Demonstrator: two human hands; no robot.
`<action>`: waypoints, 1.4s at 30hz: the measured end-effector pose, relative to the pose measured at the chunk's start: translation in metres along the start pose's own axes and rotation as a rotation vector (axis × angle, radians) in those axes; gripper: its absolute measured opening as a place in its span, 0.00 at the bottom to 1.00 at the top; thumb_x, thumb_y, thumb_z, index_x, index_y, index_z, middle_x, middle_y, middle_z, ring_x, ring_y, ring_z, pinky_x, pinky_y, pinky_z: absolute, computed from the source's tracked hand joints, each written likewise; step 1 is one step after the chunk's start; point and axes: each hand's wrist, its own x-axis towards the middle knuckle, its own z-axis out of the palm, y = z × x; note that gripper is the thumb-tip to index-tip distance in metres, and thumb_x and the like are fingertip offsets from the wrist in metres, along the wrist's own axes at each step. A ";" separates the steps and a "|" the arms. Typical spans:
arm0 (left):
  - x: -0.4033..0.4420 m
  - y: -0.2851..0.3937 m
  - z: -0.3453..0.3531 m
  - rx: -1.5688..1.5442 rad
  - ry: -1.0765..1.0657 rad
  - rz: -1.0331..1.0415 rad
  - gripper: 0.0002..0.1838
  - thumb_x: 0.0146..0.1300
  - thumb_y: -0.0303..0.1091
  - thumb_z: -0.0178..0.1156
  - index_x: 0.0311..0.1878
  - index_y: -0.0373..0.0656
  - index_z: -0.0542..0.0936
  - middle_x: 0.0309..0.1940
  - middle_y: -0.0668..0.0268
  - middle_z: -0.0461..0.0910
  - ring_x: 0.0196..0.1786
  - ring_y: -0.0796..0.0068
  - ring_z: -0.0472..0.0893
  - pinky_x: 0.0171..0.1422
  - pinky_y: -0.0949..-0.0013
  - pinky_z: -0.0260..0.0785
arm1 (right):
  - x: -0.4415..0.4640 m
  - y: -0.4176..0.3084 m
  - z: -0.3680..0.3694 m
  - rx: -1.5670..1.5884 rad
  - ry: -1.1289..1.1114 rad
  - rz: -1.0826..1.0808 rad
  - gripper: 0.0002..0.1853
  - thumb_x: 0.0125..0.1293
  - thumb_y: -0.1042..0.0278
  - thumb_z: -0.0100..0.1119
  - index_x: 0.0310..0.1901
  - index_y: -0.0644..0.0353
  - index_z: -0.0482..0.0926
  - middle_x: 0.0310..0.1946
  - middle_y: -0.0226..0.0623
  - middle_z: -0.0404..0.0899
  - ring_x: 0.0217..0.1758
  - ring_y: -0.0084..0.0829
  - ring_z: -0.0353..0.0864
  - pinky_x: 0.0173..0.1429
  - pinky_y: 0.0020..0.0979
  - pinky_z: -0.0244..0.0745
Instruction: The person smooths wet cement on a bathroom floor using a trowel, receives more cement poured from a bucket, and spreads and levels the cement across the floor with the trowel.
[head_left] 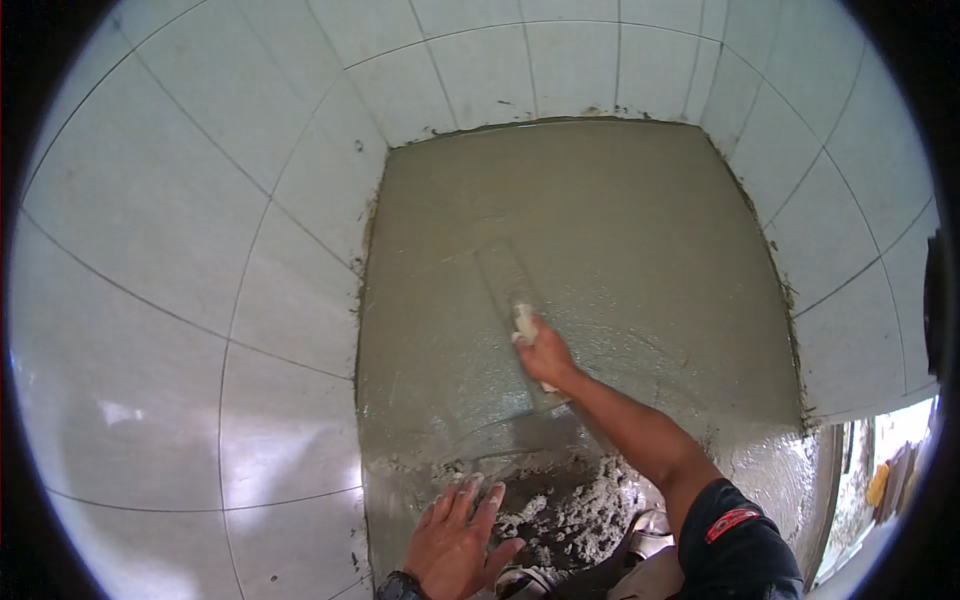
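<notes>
- The left wall (pixel 170 290), faced in pale tiles with thin dark joints, runs along the left edge of the floor; shine shows on its lower tiles.
- The left hand (pixel 458 540) is over the near left corner of the floor, back upward, fingers extended and spread, with hold of nothing; whether it touches the surface below I cannot tell. A dark watch (pixel 402 587) is on its wrist, and grey residue marks the fingertips.
- The trowel (pixel 508 285) lies with its long blade flat on the grey mortar (pixel 620 200), a little left of the floor's middle and nearer the near edge, pointing toward the far edge.
- The right hand (pixel 547 358) is closed around the trowel's handle.
- The far wall (pixel 570 70), also tiled, meets the mortar along the far edge.
- Rough, crumbly material (pixel 600 505) lies at the near edge, between the left hand and the right forearm, by the person's shoes (pixel 652 530).
- A dark sleeve (pixel 745 540) with a red mark covers the right upper arm.
- The right wall (pixel 850 240), likewise tiled, borders the right edge; a bright opening (pixel 865 490) lies beyond the near right corner.
</notes>
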 end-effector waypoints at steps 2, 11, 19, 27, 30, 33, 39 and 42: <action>0.006 -0.001 0.006 -0.003 -0.014 0.045 0.40 0.65 0.59 0.59 0.70 0.37 0.66 0.66 0.40 0.66 0.70 0.38 0.64 0.73 0.47 0.59 | -0.012 0.023 -0.042 0.023 0.123 0.054 0.30 0.67 0.55 0.58 0.66 0.60 0.69 0.54 0.58 0.78 0.58 0.57 0.78 0.62 0.46 0.73; 0.005 -0.006 0.022 -0.084 0.131 0.110 0.37 0.63 0.48 0.64 0.71 0.41 0.66 0.69 0.47 0.66 0.71 0.42 0.65 0.71 0.44 0.60 | -0.105 0.181 -0.231 -0.057 0.475 0.219 0.24 0.68 0.61 0.59 0.62 0.65 0.72 0.48 0.53 0.81 0.51 0.45 0.82 0.57 0.40 0.74; 0.008 -0.004 0.015 -0.080 0.138 0.094 0.37 0.61 0.48 0.66 0.69 0.38 0.68 0.66 0.44 0.68 0.68 0.41 0.68 0.68 0.45 0.64 | -0.118 0.196 -0.255 0.301 0.642 0.269 0.22 0.68 0.69 0.56 0.63 0.61 0.70 0.35 0.30 0.77 0.29 0.22 0.75 0.31 0.29 0.74; 0.013 -0.003 0.028 -0.009 -0.076 0.051 0.37 0.68 0.58 0.55 0.71 0.42 0.65 0.63 0.45 0.71 0.67 0.42 0.69 0.70 0.48 0.64 | -0.017 0.033 -0.042 0.596 -0.027 0.061 0.31 0.67 0.71 0.56 0.71 0.56 0.61 0.42 0.38 0.77 0.32 0.24 0.78 0.33 0.30 0.78; 0.004 -0.003 0.018 -0.027 -0.070 -0.012 0.37 0.67 0.56 0.57 0.71 0.41 0.65 0.62 0.45 0.72 0.66 0.41 0.70 0.70 0.49 0.64 | 0.009 -0.021 0.036 0.413 -0.127 0.019 0.33 0.67 0.66 0.56 0.72 0.57 0.58 0.52 0.54 0.78 0.47 0.47 0.84 0.52 0.43 0.79; -0.009 -0.016 0.017 -0.077 -0.027 -0.087 0.38 0.65 0.56 0.60 0.70 0.40 0.66 0.61 0.43 0.72 0.66 0.40 0.70 0.70 0.48 0.63 | 0.028 -0.052 0.107 0.381 -0.162 -0.092 0.36 0.65 0.60 0.58 0.72 0.61 0.57 0.58 0.63 0.73 0.59 0.58 0.76 0.62 0.47 0.72; -0.038 -0.023 0.023 -0.065 -0.098 -0.263 0.38 0.56 0.44 0.71 0.66 0.34 0.69 0.65 0.40 0.68 0.67 0.39 0.69 0.68 0.46 0.66 | 0.043 -0.081 0.128 0.253 -0.159 -0.096 0.36 0.64 0.61 0.58 0.70 0.67 0.57 0.61 0.62 0.71 0.61 0.59 0.74 0.66 0.48 0.70; -0.039 -0.021 0.026 -0.071 -0.049 -0.271 0.39 0.54 0.43 0.72 0.65 0.33 0.69 0.65 0.39 0.68 0.67 0.39 0.69 0.68 0.46 0.66 | 0.050 -0.067 0.100 0.198 -0.196 -0.030 0.36 0.64 0.61 0.58 0.70 0.67 0.57 0.61 0.62 0.71 0.62 0.59 0.74 0.66 0.47 0.69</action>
